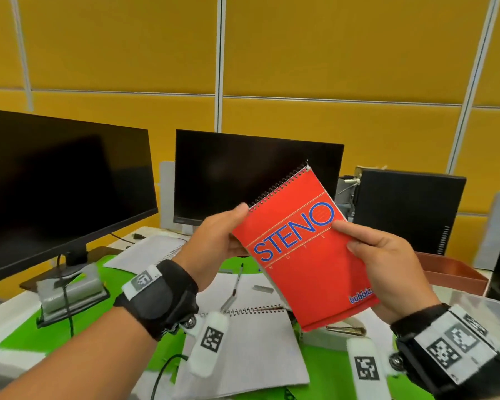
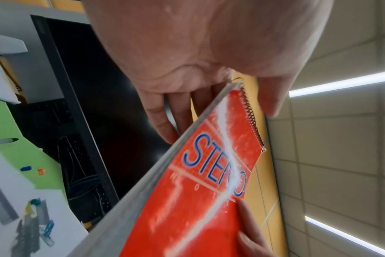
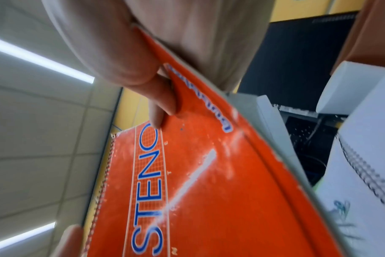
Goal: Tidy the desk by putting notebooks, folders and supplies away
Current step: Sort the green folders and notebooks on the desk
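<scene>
Yellow wall panels back the desk (image 1: 9,313); landmark for all positions is the centre monitor (image 1: 257,174).

Largest to smallest: second monitor (image 1: 61,180) left of centre monitor; black PC tower (image 1: 407,209) to its right; brown tray (image 1: 456,272) in front of the tower. Green mat (image 1: 70,333) lies below centre monitor, w/ open spiral notebook (image 1: 243,347) on it, another open notebook (image 1: 147,252) closer to the monitor, grey hole punch (image 1: 70,287) to the left.

Red steno notebook (image 1: 303,249) held in the air in front of centre monitor, tilted, cover closed, spiral edge up. Left hand (image 1: 217,243) grips its spiral-side corner, thumb on the edge, fingers behind. Right hand (image 1: 387,267) clamps the opposite long edge, thumb on cover.

Smaller: pen (image 1: 237,281) and staple strip (image 1: 263,288) on the open pages; paper clips (image 2: 47,231) seen in left wrist view.

Progress, as judged: early. One notebook lifted, not yet put away; both open notebooks, pen, clips and punch remain out.

Obscured: item under the steno pad's lower edge, poss. a stapler, can't confirm. Clear container at right edge cut off. Tray contents not visible. Wrist views blurred.
</scene>
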Tool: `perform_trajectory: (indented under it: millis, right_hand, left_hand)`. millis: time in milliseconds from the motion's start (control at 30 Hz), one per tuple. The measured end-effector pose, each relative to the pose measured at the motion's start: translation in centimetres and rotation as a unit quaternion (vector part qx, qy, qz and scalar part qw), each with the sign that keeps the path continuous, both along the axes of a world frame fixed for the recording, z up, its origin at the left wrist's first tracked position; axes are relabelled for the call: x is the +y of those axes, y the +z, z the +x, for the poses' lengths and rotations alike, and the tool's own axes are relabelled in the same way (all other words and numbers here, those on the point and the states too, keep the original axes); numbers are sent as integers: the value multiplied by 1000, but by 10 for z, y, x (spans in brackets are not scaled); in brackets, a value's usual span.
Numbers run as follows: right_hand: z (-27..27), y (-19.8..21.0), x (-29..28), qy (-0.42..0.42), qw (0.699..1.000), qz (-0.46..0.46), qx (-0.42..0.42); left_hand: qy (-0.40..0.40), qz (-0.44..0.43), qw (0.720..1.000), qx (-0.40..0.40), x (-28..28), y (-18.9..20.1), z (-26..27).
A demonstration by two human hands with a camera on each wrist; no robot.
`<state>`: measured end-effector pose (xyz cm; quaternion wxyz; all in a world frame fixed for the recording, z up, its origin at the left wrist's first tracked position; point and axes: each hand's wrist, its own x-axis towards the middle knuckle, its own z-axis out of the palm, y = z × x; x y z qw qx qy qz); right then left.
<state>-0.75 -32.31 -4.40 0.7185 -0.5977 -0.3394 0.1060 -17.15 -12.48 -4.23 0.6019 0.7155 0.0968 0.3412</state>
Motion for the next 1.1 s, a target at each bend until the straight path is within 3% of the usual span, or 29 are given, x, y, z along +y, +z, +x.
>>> perform_trajectory:
  millis: [200, 433, 733, 1100]
  right_hand:
    - [-4, 0, 1, 59, 996, 39, 63]
    - [-6, -12, 15, 51, 998, 43, 4]
    - [-20, -27, 23, 117, 989, -73, -48]
    - [-39, -29, 39, 165, 983, -82, -11]
  left_hand:
    - [-17, 40, 999, 23, -8, -8, 5]
    - [43, -16, 999, -27, -5, -5, 5]
    - [60, -131, 982, -119, -20, -1, 8]
    - [101, -99, 983, -114, -4, -12, 7]
